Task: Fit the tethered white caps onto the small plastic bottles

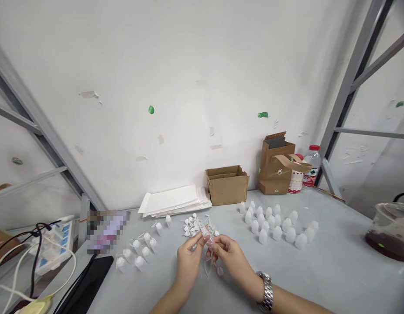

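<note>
My left hand [189,255] and my right hand [233,257] meet above the table, fingertips pinched on a small translucent plastic piece [207,239]. A thin whitish strap dangles below the fingers. Just behind them lies a pile of small white plastic parts [190,226], some with thin tails. Beneath my right hand is a small pale round piece [220,271]. To the left stand several small translucent cups with white tops [146,252]. On the right, several frosted, dome-shaped cups [270,221] stand in loose rows. My fingers partly cover the held piece, so its exact kind cannot be told.
Against the wall are white padded envelopes [172,200], a cardboard box [228,187], a brown paper bag [275,170] and a bottle [312,165]. A dark-liquid container [390,231] stands far right. Left are a black phone-like slab [90,283], cables and a power strip [56,248].
</note>
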Demonstrator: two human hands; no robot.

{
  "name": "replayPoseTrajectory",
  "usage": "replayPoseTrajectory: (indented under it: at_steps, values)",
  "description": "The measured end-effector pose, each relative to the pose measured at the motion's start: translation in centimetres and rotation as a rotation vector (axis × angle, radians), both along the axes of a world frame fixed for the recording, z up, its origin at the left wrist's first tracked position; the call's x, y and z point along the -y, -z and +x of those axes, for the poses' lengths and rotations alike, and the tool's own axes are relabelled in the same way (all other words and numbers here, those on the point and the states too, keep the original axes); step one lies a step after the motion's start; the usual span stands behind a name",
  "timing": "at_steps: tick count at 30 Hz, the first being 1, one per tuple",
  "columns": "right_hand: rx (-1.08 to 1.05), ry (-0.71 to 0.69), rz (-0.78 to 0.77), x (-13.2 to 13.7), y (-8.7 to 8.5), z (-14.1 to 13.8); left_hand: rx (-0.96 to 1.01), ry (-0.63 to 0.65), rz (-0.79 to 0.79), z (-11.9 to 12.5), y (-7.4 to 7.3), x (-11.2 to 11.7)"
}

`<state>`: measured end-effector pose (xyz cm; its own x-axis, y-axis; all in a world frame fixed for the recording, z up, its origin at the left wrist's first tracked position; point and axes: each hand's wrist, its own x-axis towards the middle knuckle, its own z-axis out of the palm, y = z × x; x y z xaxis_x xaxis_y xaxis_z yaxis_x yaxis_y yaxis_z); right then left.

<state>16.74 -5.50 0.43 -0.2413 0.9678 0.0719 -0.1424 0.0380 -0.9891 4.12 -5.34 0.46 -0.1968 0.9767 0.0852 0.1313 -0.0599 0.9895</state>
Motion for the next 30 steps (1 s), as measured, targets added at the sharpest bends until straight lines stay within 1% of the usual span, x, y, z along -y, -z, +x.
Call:
replayPoseTrajectory:
  at_steps: [4,6,10,14,17,19,20,23,26,30]
  values:
    - [0.052,0.039,0.017,0.0,0.2,0.1,0.041,0.067,0.022,0.0,-0.7,0.0]
    - [0.086,0.053,0.028,0.1,0.3,0.1,0.027,0.077,0.027,-0.1,-0.8,-0.1]
    - [0.161,0.083,0.073,0.3,0.6,0.0,-0.046,0.042,0.016,-0.1,-0.5,0.0]
    - [0.206,0.116,0.092,0.2,1.0,-0.2,-0.066,0.004,0.005,0.2,0.0,-0.1]
    - [0.17,0.115,0.054,-0.2,1.0,-0.2,-0.095,0.06,0.013,-0.3,-0.4,-0.7]
    - [0.11,0.115,0.026,-0.6,0.8,0.0,-0.155,0.114,0.041,-1.3,-1.0,-1.4]
    - [0.077,0.113,0.016,-0.8,0.6,0.2,-0.218,0.129,0.037,-1.9,-1.2,-1.8]
    - [0.038,0.123,0.002,-1.2,0.2,0.7,-0.518,0.157,-0.016,-3.9,-1.4,-2.7]
    - [0.044,0.126,0.002,-1.2,0.1,0.9,-0.676,0.187,-0.066,-5.1,-0.9,-3.0]
    - [0.044,0.092,0.01,-1.0,0.1,0.8,-0.738,0.173,-0.077,-5.1,-0.1,-3.0]
